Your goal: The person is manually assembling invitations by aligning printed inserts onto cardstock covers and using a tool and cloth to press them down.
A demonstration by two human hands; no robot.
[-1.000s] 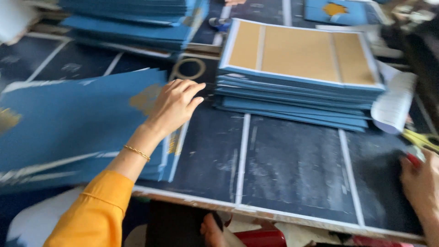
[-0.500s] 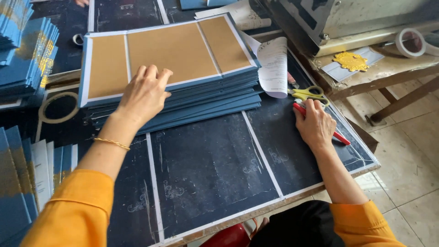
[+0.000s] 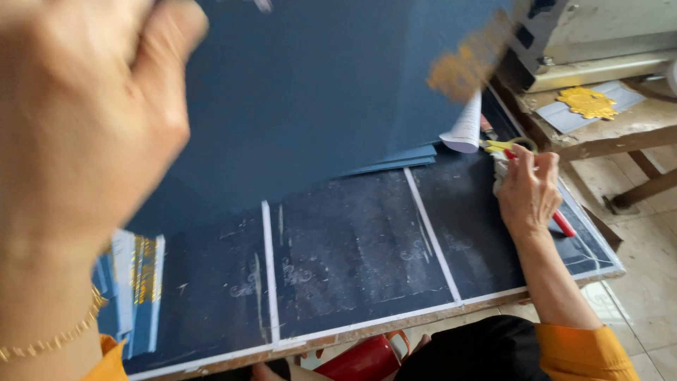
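The big dark blue card cover sheet (image 3: pixel 317 99) was up off the stack, tilted steeply with its plain blue face to the camera, pinched at its upper left edge by the left hand (image 3: pixel 77 120). A blurry gold emblem sat near its far right corner, well away from that grip. Its lower edge hung just above the remaining flat blue sheets (image 3: pixel 402 159).

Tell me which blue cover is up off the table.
The big blue cover in the left hand: it is lifted, tilted across the upper view. The other blue covers lie flat in a stack beneath it, and more lie at the left edge.
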